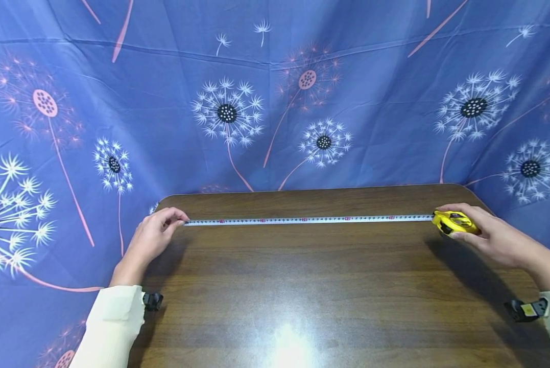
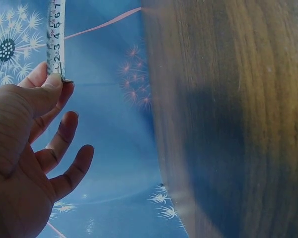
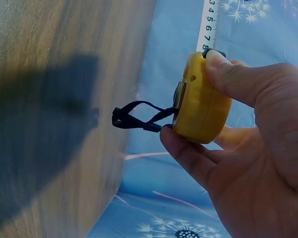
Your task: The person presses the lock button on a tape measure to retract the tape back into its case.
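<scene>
A yellow tape measure (image 1: 455, 222) is gripped in my right hand (image 1: 495, 232) at the right of the head view. Its white blade (image 1: 284, 221) stretches straight across to the left. There my left hand (image 1: 152, 235) pinches the blade's end between thumb and fingertips. In the left wrist view the thumb (image 2: 49, 89) lies over the low numbers by the metal hook (image 2: 67, 81), other fingers apart. The right wrist view shows the right thumb (image 3: 221, 64) by the case's mouth, where the blade (image 3: 207, 27) comes out. A black strap (image 3: 139, 116) hangs from the case.
Below the blade lies a brown wooden table (image 1: 275, 276) with rounded far corners and a bright glare near its front. Blue cloth (image 1: 275, 128) printed with dandelions hangs behind it and at both sides. Each wrist wears a small black camera (image 1: 152, 301).
</scene>
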`<state>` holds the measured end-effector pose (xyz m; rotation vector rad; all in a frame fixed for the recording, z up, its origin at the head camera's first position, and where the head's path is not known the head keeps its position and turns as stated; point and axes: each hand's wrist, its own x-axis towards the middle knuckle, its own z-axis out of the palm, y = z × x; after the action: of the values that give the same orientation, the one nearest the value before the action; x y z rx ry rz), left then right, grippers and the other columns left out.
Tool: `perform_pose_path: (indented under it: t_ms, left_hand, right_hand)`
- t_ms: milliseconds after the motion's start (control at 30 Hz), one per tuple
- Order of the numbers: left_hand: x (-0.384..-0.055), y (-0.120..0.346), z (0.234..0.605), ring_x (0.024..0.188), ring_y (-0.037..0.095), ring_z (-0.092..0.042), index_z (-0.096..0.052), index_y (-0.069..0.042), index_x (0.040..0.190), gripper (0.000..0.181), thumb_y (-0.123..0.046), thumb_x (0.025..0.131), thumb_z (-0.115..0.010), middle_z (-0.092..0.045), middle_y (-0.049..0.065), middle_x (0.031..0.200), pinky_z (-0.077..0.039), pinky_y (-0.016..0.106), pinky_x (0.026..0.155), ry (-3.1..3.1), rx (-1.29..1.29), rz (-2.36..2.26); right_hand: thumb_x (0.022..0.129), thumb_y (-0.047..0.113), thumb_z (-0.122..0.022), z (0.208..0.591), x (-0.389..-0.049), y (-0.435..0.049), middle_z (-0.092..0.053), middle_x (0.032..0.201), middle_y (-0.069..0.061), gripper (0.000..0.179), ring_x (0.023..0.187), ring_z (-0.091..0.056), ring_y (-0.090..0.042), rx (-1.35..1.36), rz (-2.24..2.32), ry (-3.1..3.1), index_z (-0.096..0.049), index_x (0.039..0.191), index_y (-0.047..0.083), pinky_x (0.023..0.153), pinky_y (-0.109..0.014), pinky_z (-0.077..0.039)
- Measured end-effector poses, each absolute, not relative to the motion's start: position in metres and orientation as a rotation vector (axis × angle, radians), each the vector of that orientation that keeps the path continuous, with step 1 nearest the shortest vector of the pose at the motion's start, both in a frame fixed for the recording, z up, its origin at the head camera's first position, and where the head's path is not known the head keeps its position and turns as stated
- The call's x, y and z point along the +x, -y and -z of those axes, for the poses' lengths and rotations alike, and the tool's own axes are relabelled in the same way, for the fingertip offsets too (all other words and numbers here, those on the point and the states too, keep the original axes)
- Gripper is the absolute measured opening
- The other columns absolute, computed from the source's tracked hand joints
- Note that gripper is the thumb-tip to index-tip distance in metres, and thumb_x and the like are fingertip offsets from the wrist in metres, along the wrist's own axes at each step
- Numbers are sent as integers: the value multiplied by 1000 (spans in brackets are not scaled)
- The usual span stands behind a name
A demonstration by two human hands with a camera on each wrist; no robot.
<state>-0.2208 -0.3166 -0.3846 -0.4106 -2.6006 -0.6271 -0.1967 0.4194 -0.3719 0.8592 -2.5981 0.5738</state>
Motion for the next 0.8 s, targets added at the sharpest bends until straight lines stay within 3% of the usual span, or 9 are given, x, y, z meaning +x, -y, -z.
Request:
perform_pose_path:
  t_ms: [67, 100, 200, 300, 533, 800]
  left_hand:
    - [-221, 316, 385, 78, 18, -62, -73, -20, 100, 13, -8, 97, -72, -71, -2, 93, -46, 42, 68, 2594, -416, 630]
    - [-220, 316, 384, 77, 18, -62, -74, -20, 100, 13, -8, 97, -73, -71, -2, 93, -46, 42, 68, 2590, -418, 630]
    - [-220, 316, 384, 77, 18, -62, -74, -20, 100, 12, -8, 97, -73, -71, -2, 93, -46, 42, 68, 2583, -427, 632]
    - [-220, 315, 385, 77, 17, -62, -74, -20, 99, 12, -8, 96, -73, -71, -2, 92, -46, 42, 68, 2581, -434, 630]
    - [-221, 315, 386, 77, 18, -61, -73, -20, 99, 14, -7, 96, -73, -71, -2, 93, -46, 42, 68, 2582, -438, 628]
    - [-221, 314, 388, 77, 18, -61, -74, -20, 99, 14, -6, 96, -73, -71, -2, 93, -46, 41, 68, 2580, -446, 630]
  right_hand:
    - [83, -9, -79, 372, -196, -420, -47, 131, 23, 67, 107, -44, 6, 830, -568, 2618, -55, 143, 8, 81, -10, -34]
    - [84, -9, -79, 372, -196, -420, -49, 134, 19, 67, 108, -43, 7, 815, -566, 2631, -54, 144, 7, 81, -10, -33]
    - [85, -7, -79, 371, -195, -420, -55, 136, 2, 68, 107, -41, 9, 779, -567, 2671, -52, 146, 6, 79, -9, -34]
    - [85, -7, -79, 370, -194, -420, -59, 127, -18, 69, 104, -41, 9, 768, -574, 2694, -51, 147, 5, 77, -9, -34]
    - [86, -3, -80, 368, -192, -415, -58, 127, -22, 68, 107, -38, 11, 748, -592, 2714, -52, 147, 6, 78, -8, -32]
    - [84, -3, -82, 367, -191, -411, -60, 123, -17, 62, 111, -40, 6, 798, -556, 2673, -59, 141, 8, 80, -9, -33]
